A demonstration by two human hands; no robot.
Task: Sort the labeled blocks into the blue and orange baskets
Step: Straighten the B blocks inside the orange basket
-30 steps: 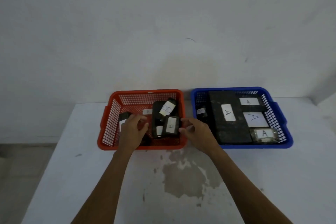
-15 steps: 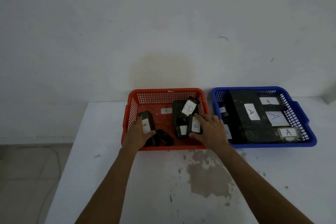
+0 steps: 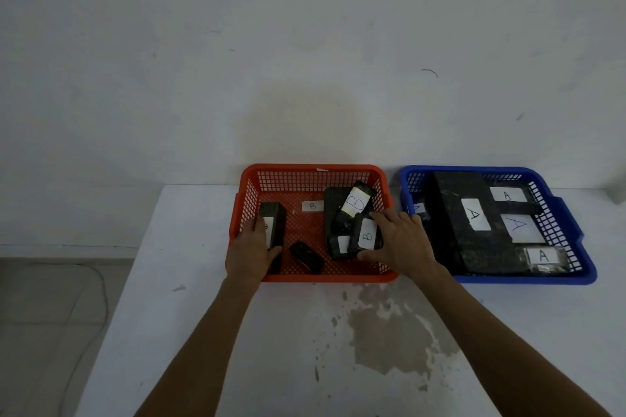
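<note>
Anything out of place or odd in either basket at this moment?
Sorting looks consistent: readable labels say B in the orange basket and A in the blue basket. The B blocks are piled askew on one another. A brownish stain mars the table.
</note>
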